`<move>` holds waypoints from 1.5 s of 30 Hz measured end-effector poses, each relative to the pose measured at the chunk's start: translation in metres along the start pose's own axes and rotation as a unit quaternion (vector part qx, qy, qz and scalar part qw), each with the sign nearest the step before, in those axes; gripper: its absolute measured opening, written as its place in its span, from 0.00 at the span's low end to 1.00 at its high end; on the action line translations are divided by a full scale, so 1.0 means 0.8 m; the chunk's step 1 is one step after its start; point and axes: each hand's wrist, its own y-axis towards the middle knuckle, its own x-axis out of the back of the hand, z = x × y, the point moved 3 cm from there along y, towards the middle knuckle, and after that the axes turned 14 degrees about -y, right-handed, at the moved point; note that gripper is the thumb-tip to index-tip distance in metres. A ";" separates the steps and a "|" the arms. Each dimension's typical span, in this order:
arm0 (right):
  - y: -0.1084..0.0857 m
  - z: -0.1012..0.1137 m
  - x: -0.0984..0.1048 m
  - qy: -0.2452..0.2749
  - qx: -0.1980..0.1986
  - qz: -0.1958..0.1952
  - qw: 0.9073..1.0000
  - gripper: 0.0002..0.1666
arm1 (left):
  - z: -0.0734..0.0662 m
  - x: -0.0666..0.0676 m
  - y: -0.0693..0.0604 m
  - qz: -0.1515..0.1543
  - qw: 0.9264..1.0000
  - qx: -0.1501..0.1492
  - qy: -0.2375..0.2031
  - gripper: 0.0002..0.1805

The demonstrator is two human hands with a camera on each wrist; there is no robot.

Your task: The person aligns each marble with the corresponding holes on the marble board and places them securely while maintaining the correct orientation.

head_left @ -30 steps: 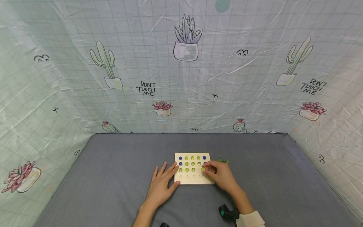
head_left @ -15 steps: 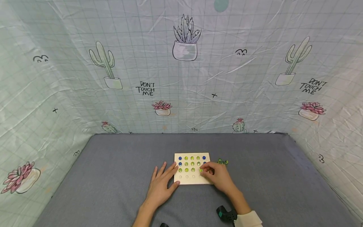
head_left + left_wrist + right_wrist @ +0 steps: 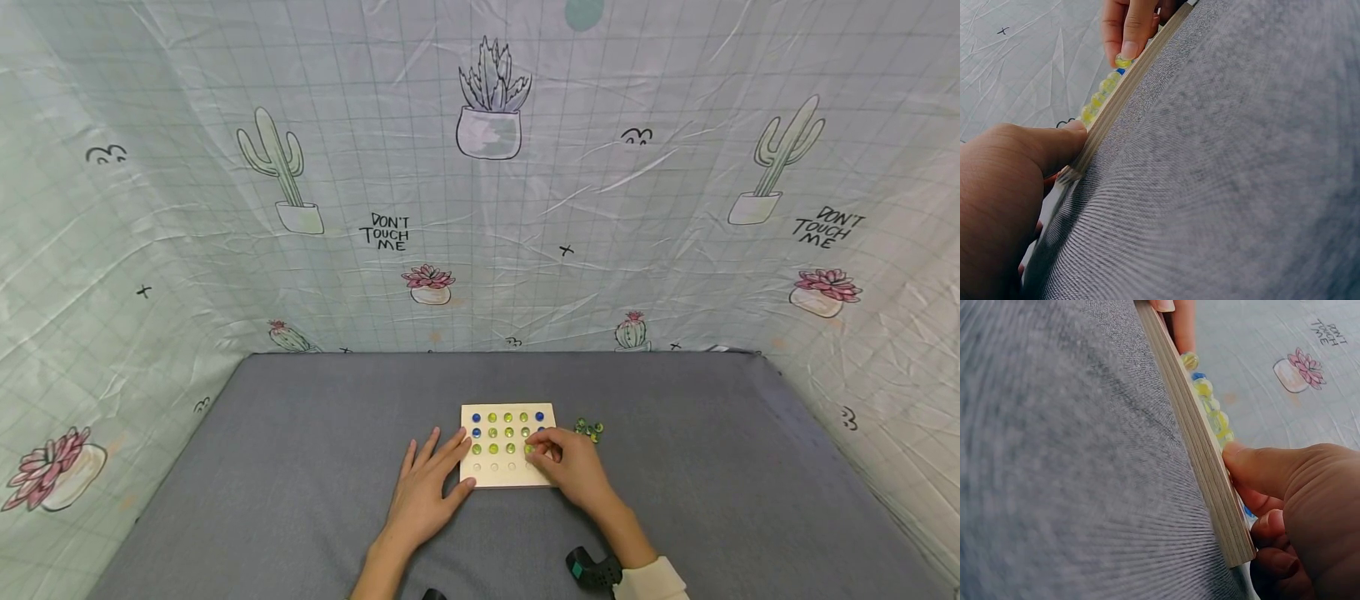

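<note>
A pale wooden board (image 3: 495, 479) lies on the table, with rows of round dimples. Yellow-green marbles (image 3: 509, 432) fill much of its upper three rows, and blue marbles (image 3: 476, 417) sit at both ends of the top rows. My left hand (image 3: 426, 498) rests with spread fingers against the board's left edge, its thumb at the near corner. Over the third row, toward the right, my right hand (image 3: 581, 473) pinches a yellow-green marble (image 3: 528, 448) between thumb and fingertips. That marble (image 3: 1124, 61) also shows under the fingertips in the left wrist view. My right hand hides the board's right side.
Several loose green marbles (image 3: 588, 429) lie on the grey cloth just right of the board. The near row holds bare dimples (image 3: 494, 467). A patterned curtain (image 3: 495, 208) stands behind the grey table (image 3: 337, 400) and along its sides.
My right hand has shifted slightly left with the pinched marble, from the right part of the third row to its fourth spot. My left hand stays in place.
</note>
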 end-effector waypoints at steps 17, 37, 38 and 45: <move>-0.001 -0.001 -0.002 0.002 -0.011 0.006 1.000 0.08 | -0.001 0.000 -0.001 -0.009 1.000 -0.012 -0.002 0.31; -0.002 -0.004 -0.003 0.003 0.005 -0.006 1.000 0.09 | 0.000 -0.002 -0.001 -0.003 1.000 0.001 0.004 0.32; -0.002 -0.004 -0.003 0.005 -0.001 -0.001 1.000 0.09 | 0.000 -0.003 -0.001 -0.003 1.000 0.001 0.007 0.32; -0.002 -0.004 -0.003 0.004 -0.008 0.002 1.000 0.09 | 0.000 -0.004 -0.002 -0.005 1.000 -0.001 0.007 0.31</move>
